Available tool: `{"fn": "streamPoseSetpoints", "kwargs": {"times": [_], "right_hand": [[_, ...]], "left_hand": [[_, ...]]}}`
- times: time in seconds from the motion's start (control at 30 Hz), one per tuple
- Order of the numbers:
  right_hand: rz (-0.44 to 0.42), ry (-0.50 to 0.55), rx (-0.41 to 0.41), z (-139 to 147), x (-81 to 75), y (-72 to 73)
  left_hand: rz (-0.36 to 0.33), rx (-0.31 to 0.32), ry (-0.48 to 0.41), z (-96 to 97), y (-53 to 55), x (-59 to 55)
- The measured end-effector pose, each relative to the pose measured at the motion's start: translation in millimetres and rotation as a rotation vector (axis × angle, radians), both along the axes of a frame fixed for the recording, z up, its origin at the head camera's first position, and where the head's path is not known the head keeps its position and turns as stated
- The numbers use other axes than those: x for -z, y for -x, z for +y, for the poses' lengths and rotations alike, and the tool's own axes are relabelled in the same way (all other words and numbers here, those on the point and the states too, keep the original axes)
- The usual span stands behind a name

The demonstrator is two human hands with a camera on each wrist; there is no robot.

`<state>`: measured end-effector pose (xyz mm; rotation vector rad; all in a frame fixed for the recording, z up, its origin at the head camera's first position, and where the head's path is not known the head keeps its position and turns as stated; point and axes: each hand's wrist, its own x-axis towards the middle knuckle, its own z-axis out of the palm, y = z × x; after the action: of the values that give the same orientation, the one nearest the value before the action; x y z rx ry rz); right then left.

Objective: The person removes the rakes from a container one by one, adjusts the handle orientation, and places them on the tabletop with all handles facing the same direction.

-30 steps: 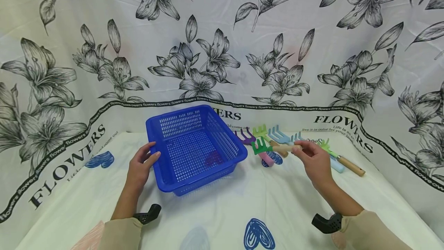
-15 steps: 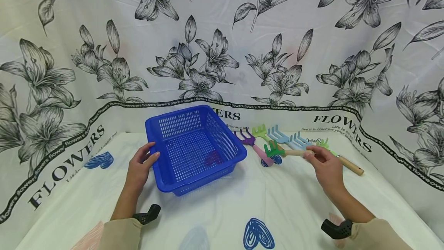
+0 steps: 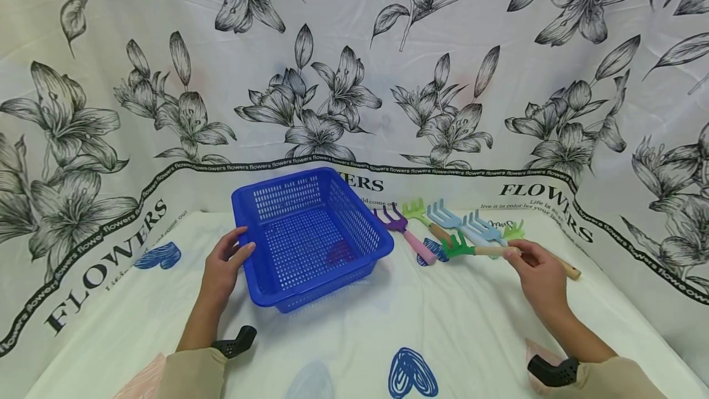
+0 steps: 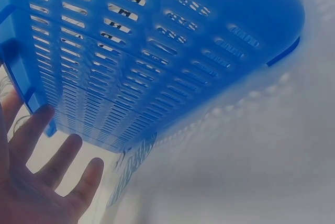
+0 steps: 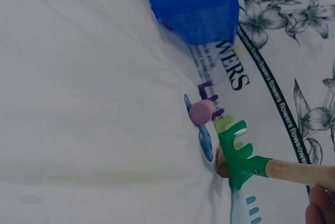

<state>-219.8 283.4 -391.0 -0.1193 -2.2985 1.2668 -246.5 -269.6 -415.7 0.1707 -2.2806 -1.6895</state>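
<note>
My left hand (image 3: 224,266) grips the left rim of a blue plastic basket (image 3: 382,245), thumb over the edge. In the left wrist view some fingers (image 4: 60,161) are spread beside the basket's slotted wall (image 4: 172,77). My right hand (image 3: 540,279) pinches the end of the wooden handle of a small green hand rake (image 3: 456,245), its tines pointing left. Beyond it lie a purple rake with a pink handle (image 3: 418,246), a light green rake (image 3: 414,209), two light blue rakes (image 3: 443,217) and another light green rake (image 3: 514,229), partly hidden by my right hand.
White cloth (image 3: 354,350) with heart prints covers the table. A flower-printed curtain (image 3: 354,109) rises behind and at both sides. A reddish patch (image 3: 340,254) shows at the basket's bottom; I cannot tell whether it lies inside or shows through.
My right hand has moved right and slightly toward me with the green rake, uncovering the purple and blue rakes. My left hand and the basket stay in place.
</note>
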Motion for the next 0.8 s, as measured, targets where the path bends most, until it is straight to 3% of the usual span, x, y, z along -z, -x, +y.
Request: {"fn": "streamPoseSetpoints", "kwargs": {"times": [0.3,0.6,0.8], "right_hand": [[-0.002,-0.052,0.058,14,8.7,-1.8],[0.032,-0.127,0.028,23,17.2,-5.4],[-0.018,-0.2,0.017,35,24.5,-8.9]], "left_hand": [[-0.001,0.01,-0.004,-0.3,-0.7,-1.6],[-0.009,0.022,-0.017,-1.0,-2.4,-3.3],[0.005,0.026,-0.006,-1.1,1.1,-1.1]]}}
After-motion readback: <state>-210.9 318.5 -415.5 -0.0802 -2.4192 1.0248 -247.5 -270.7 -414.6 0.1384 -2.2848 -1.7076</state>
